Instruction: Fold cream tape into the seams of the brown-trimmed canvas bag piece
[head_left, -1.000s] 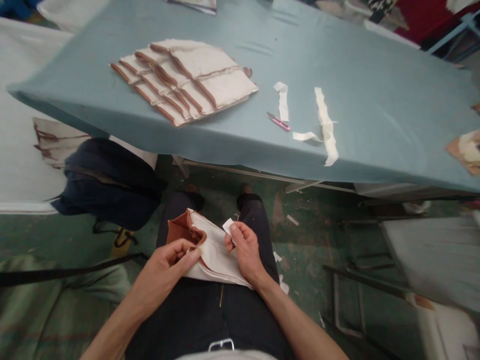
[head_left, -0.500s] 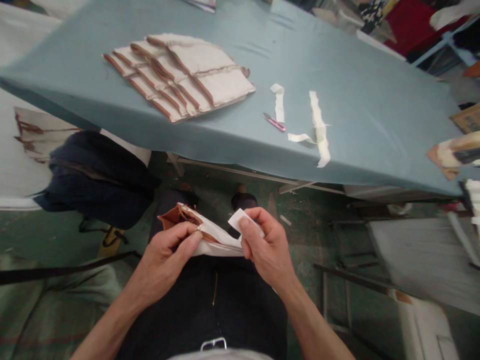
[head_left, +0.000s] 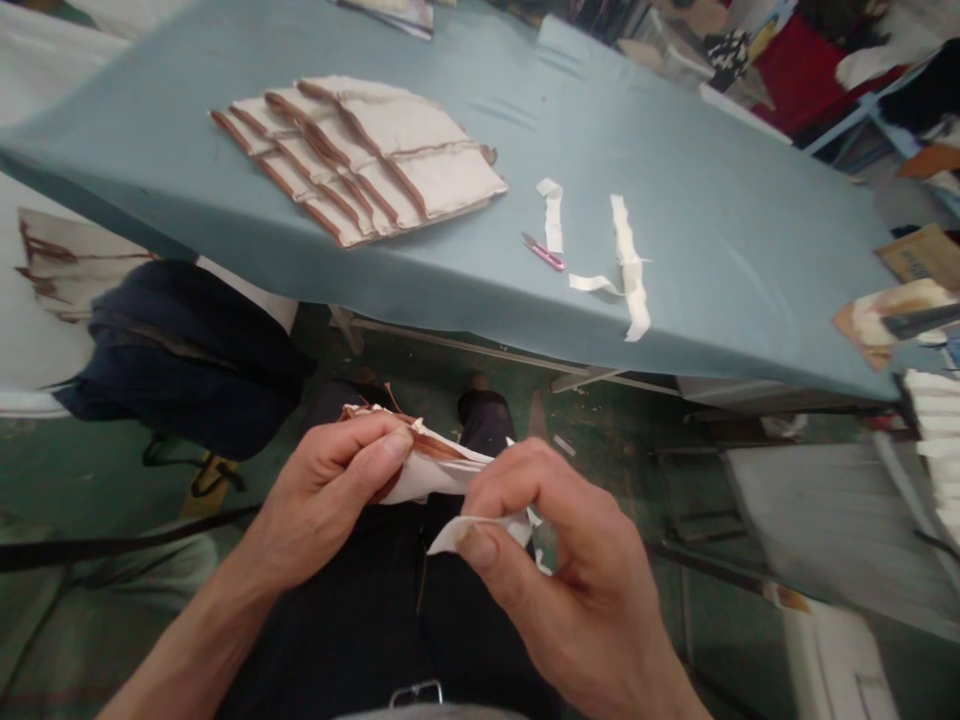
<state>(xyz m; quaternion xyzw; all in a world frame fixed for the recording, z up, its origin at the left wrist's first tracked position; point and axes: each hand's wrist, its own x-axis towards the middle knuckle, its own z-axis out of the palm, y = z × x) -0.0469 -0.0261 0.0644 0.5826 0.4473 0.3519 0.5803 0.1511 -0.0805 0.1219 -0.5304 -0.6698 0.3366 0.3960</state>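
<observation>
My left hand (head_left: pixel 330 495) pinches the edge of a white cloth piece with brown lining (head_left: pixel 431 472), held over my lap. Loose brown threads stick up at its left end. My right hand (head_left: pixel 570 560) is closed on a white strip (head_left: pixel 446 535), its free end poking out past the thumb. This hand is nearer to the camera and covers the right end of the cloth piece. On the table, a stack of similar cloth pieces with brown edges (head_left: pixel 420 150) lies fanned out. Pink-handled thread snips (head_left: pixel 544 252) rest to the right of the stack.
White strips (head_left: pixel 630 265) lie near the front edge of the blue-covered table (head_left: pixel 720 290). Below its left side is a dark blue bag or cloth (head_left: pixel 187 340). A metal frame (head_left: pixel 697 570) stands at the right, and a strap (head_left: pixel 127 537) crosses the lower left.
My right hand has come closer to the camera and turned, carrying the white strip down and slightly left. The cloth piece has tilted, its brown opening narrower now. My left hand keeps its pinch.
</observation>
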